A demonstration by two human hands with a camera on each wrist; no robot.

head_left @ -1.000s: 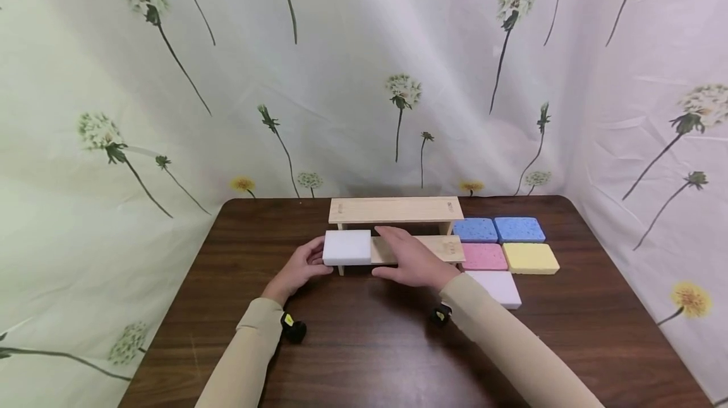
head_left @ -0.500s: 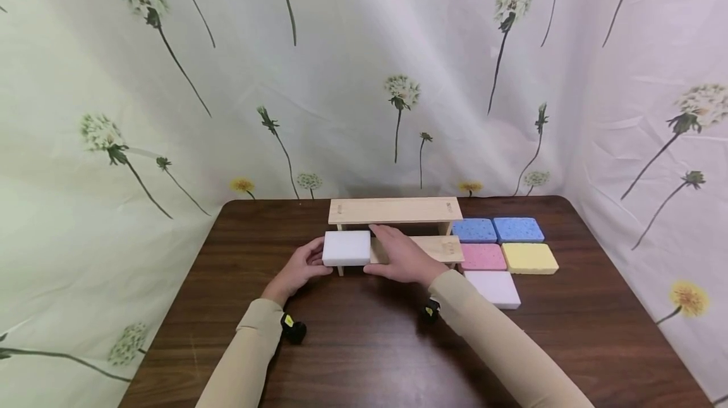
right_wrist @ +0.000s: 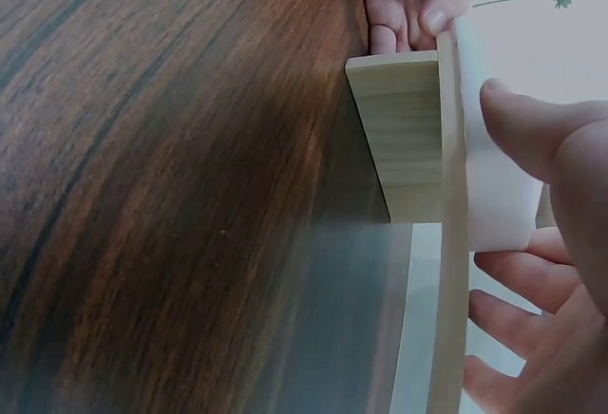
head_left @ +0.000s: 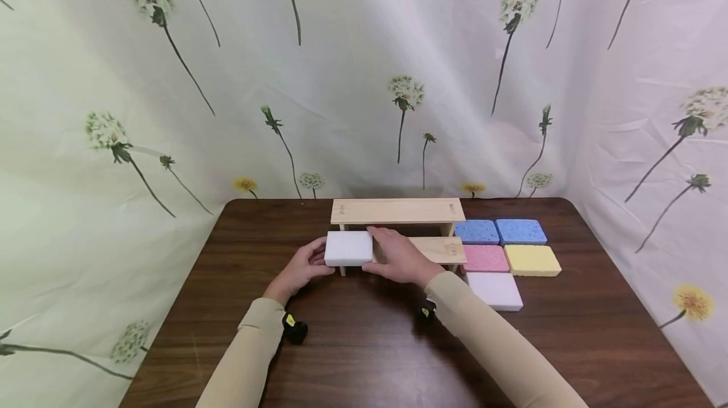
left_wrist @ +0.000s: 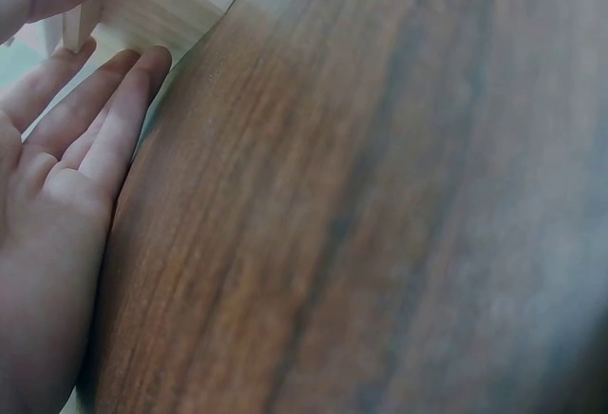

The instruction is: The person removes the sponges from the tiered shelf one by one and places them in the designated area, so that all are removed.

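A white sponge (head_left: 349,247) lies flat on the left end of the lower wooden shelf (head_left: 440,249). At the sponge's left end is my left hand (head_left: 300,270), its fingers extended beside the shelf's leg in the left wrist view. My right hand (head_left: 402,258) stands at the sponge's other end. Seen from the right wrist, its thumb (right_wrist: 518,124) overlaps the sponge's front side and the index fingertip is right at the end corner, the fingers loosely extended.
Behind rises a taller wooden shelf (head_left: 398,211). To the right lie two blue sponges (head_left: 476,231), a pink sponge (head_left: 485,258), a yellow sponge (head_left: 533,259) and another white sponge (head_left: 495,290) on the brown table (head_left: 352,364). Flowered cloth (head_left: 341,79) hangs beyond the table's back edge.
My right hand has shifted slightly left, up to the right end of the white sponge. The left hand and the sponge have stayed in place.
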